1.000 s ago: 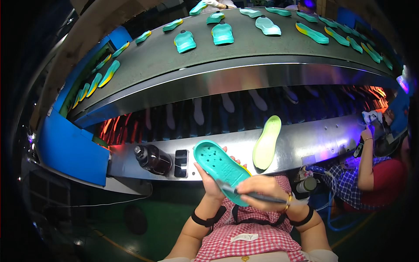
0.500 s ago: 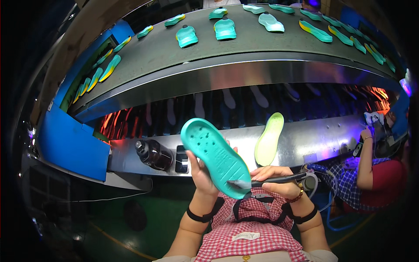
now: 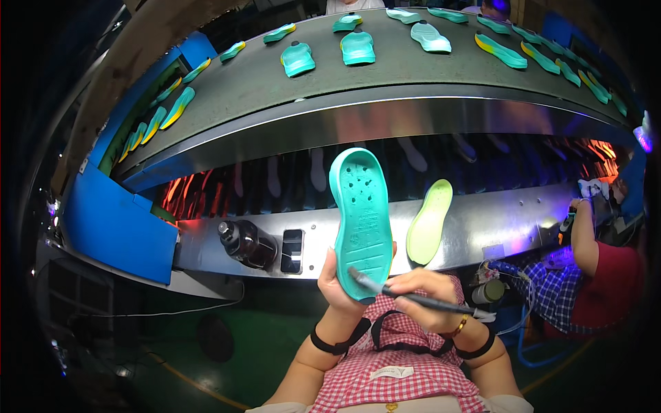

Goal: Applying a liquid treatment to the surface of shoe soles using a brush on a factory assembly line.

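Observation:
A teal shoe sole [image 3: 363, 213] is held upright, its inner face with small holes and ridges toward me. My left hand [image 3: 335, 288] grips it around the lower end, thumb along its left edge. In my right hand [image 3: 427, 294] is a dark-handled brush [image 3: 434, 303]; its bristle tip touches the sole's surface near the lower end. Right of the held sole, a pale yellow-green sole-shaped piece [image 3: 429, 221] lies on the metal ledge [image 3: 482, 227].
Across the far side runs a dark conveyor belt [image 3: 234, 89] bearing several teal-and-yellow soles [image 3: 357, 47]. A dark bottle [image 3: 248, 244] and a black tray [image 3: 292, 251] stand on the ledge at left. A can [image 3: 488, 292] is at lower right. A co-worker [image 3: 606, 286] sits at the right.
The sole has turned from tilted left to nearly upright and shifted right. My right hand has moved slightly downward, and the brush now slants down to the right.

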The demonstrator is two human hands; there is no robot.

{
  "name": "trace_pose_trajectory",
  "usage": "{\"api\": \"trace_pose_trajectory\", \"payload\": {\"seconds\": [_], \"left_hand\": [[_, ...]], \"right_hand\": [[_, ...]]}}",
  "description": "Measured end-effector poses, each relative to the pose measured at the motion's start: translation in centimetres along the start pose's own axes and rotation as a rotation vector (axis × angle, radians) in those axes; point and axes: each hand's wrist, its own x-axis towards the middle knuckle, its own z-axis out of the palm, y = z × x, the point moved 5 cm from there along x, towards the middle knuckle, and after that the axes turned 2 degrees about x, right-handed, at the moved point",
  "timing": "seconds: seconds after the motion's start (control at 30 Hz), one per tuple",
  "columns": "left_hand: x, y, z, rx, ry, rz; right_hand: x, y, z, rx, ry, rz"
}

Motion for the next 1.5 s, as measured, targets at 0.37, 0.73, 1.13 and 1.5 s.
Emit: {"api": "trace_pose_trajectory", "payload": {"seconds": [0.37,0.73,1.13,1.5], "left_hand": [[0.1,0.9,-1.3,0.22,0.08,-0.015],[0.2,-0.4,-2.0,0.073,-0.061,-0.56],[-0.8,-0.5,-2.6,0.465,0.005,-0.792],[-1.1,0.5,-3.3,0.538,0.11,-0.722]], "right_hand": [[1.2,-0.7,-0.9,0.023,-0.326,-0.105],[0.8,-0.2,-1.7,-0.153,-0.494,-0.134],[-1.0,-0.1,-1.9,-0.641,-0.965,-0.076],[0.0,1.4,-4.8,-0.54,-0.816,-0.005]]}}
